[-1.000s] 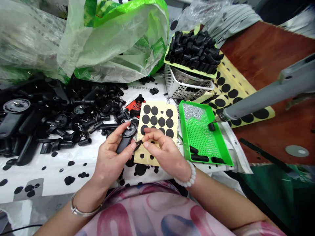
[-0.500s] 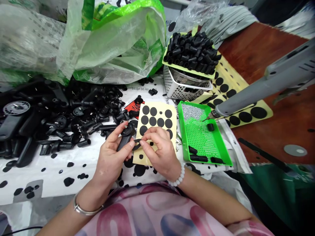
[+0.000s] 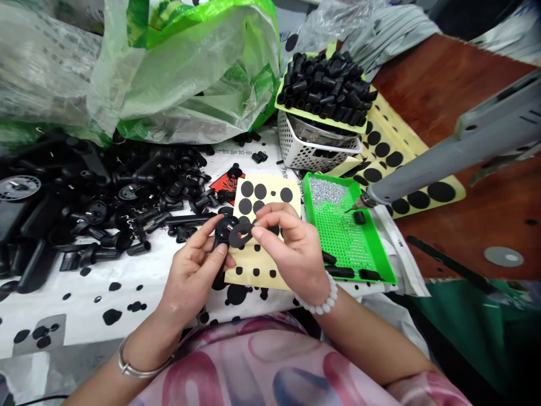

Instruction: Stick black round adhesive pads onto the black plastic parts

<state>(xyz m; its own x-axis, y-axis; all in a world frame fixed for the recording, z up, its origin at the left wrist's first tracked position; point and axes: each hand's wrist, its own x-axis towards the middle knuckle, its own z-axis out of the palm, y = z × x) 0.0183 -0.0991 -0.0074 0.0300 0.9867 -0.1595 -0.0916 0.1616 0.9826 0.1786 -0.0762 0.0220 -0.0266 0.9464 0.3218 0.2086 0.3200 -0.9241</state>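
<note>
My left hand grips a black plastic crank handle, its round end turned up with a metal pin showing. Pinched at its edge between my right thumb and fingers is a black ring-shaped sticker with a hole in it. My right hand keeps this ring right beside the round end of the handle; whether the two touch, I cannot tell. Under both hands lies a pale yellow sticker sheet with rows of black discs, and small black centre dots where discs are gone.
Black plastic parts are heaped on the left. A green tray with small metal pieces stands right, under a grey electric screwdriver. Behind it, a white basket bears black tubes. A plastic bag fills the back.
The ring has turned from nearly edge-on to face-on, its hole now showing. My right hand has shifted slightly right, and the handle's round end has tilted toward the ring.
</note>
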